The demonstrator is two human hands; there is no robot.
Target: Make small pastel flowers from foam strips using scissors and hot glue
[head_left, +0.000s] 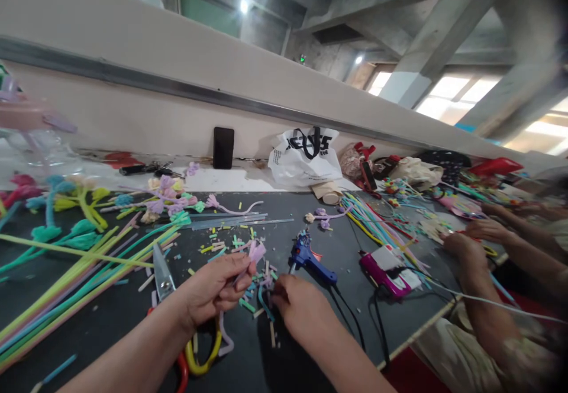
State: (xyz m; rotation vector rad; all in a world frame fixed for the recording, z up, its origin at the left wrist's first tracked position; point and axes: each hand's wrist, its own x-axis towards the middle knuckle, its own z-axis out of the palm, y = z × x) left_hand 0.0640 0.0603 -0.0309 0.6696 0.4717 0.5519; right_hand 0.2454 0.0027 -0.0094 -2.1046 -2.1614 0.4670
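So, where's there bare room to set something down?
Mostly bare black tabletop lies between the left forearm and the long, fuzzy pastel stems; a smaller patch separates the blue plastic glue gun from the magenta block with white plugs. It's crowded around the left hand and right hand with colourful cut bits.

Left hand (222, 280), right hand (299, 307), forearms (137, 342) all bare

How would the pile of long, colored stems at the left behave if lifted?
Being thin, the stems are probably light. They look mostly straight, so perhaps springy rather than limp. With no visible tie, they may fan apart.
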